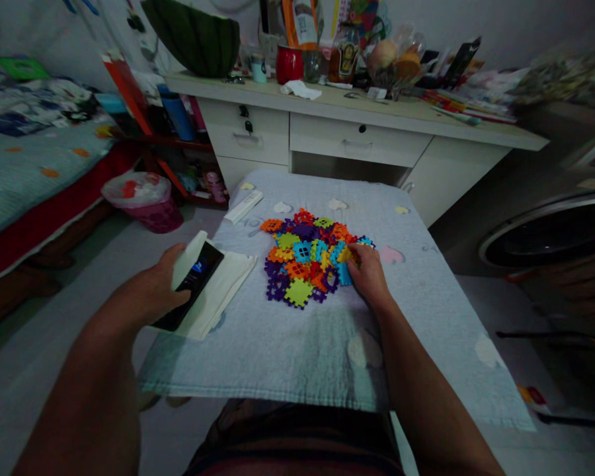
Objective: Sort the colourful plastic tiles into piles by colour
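A heap of flat, bright plastic interlocking tiles [307, 261] in orange, purple, blue, green and yellow lies in the middle of a small table covered by a pale blue cloth [277, 344]. My right hand [368, 276] rests at the heap's right edge, fingers curled onto the tiles there. My left hand [161, 287] is at the table's left edge, closed round a dark phone [196, 281] with a lit screen and a white flap above it. Under the phone lies a folded white cloth [223, 291].
A white remote-like bar [244, 206] lies at the table's far left. Behind stands a cream desk [357, 132] crowded with a watermelon half [193, 36], red mug [288, 64] and fruit. A bed [24, 172] and pink bin [143, 198] are left; a washing machine [550, 231] is right.
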`<state>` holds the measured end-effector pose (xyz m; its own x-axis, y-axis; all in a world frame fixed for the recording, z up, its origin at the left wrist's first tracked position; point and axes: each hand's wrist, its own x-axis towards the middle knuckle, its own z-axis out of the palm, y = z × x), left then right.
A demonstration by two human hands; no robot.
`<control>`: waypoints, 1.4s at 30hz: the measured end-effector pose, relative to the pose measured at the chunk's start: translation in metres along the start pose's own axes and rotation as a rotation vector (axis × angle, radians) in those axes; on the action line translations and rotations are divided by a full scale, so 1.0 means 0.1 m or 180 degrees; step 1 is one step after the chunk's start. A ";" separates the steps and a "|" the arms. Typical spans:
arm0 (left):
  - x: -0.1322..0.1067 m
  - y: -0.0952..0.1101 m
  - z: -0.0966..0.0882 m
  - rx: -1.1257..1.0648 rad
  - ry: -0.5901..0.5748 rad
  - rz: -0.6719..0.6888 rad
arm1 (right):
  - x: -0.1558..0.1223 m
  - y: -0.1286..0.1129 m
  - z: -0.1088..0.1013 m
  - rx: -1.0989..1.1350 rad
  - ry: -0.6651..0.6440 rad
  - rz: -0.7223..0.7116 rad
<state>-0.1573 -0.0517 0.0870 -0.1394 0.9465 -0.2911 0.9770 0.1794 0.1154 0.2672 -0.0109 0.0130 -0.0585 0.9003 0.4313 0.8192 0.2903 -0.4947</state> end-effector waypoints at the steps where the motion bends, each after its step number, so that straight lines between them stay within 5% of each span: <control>1: 0.00 0.00 0.00 -0.0008 0.0032 0.0027 | 0.00 0.00 0.00 0.0001 0.0002 -0.0009; 42: 0.00 -0.04 0.06 0.0166 0.0176 0.0064 | -0.01 0.00 0.01 -0.0003 0.0015 0.0050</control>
<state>-0.1602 -0.0536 0.0809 -0.1269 0.9634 -0.2360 0.9866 0.1472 0.0706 0.2668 -0.0109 0.0115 -0.0430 0.9032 0.4271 0.8204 0.2759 -0.5008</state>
